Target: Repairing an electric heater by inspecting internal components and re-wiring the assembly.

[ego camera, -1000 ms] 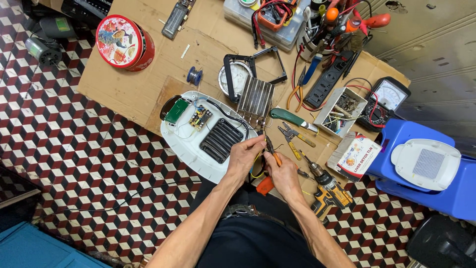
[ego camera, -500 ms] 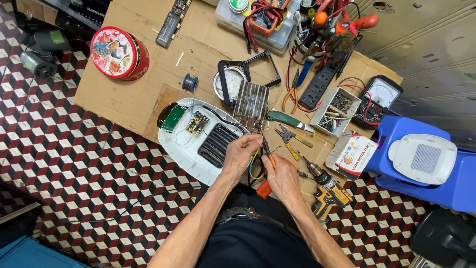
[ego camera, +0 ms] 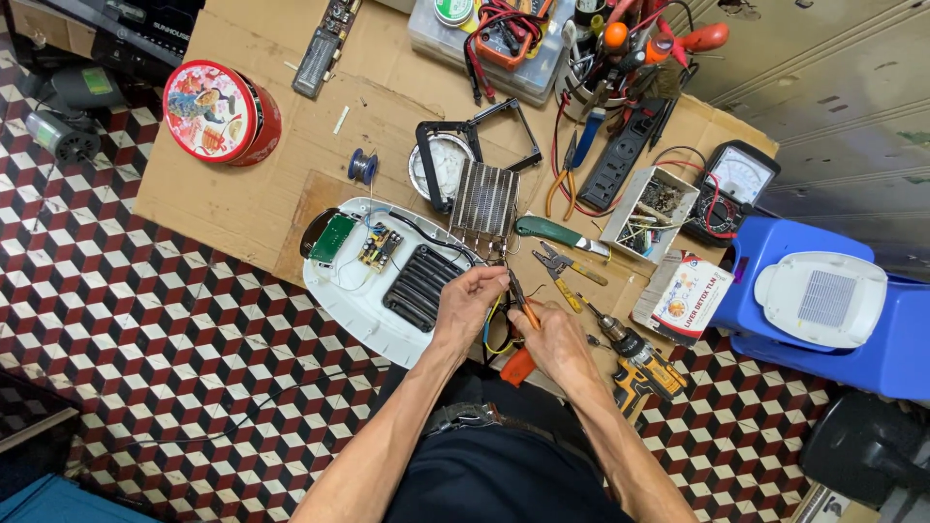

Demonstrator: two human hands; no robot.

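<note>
An opened white appliance shell (ego camera: pixel 360 295) lies on the cardboard sheet (ego camera: pixel 242 194), showing a green circuit board (ego camera: pixel 333 238), a small yellow board and a black vent grille (ego camera: pixel 419 287). A finned metal heating element (ego camera: pixel 484 203) rests at its upper right edge. My left hand (ego camera: pixel 468 303) pinches thin wires beside the grille. My right hand (ego camera: pixel 560 341) grips orange-handled pliers (ego camera: pixel 523 329), whose jaws point up at those wires. Yellow wire loops between both hands.
A red round tin (ego camera: pixel 221 111) sits far left. A green-handled screwdriver (ego camera: pixel 557 235), small pliers (ego camera: pixel 562 263), a cordless drill (ego camera: pixel 639 363), a parts box (ego camera: pixel 651 208), a multimeter (ego camera: pixel 736 179) and a power strip (ego camera: pixel 625 155) crowd the right. A blue stool (ego camera: pixel 775 320) carries a white cover (ego camera: pixel 821 298).
The camera has drifted slightly, shifting the scene. Both hands stay at the wires by the grille with the pliers; no clear change in what they hold.
</note>
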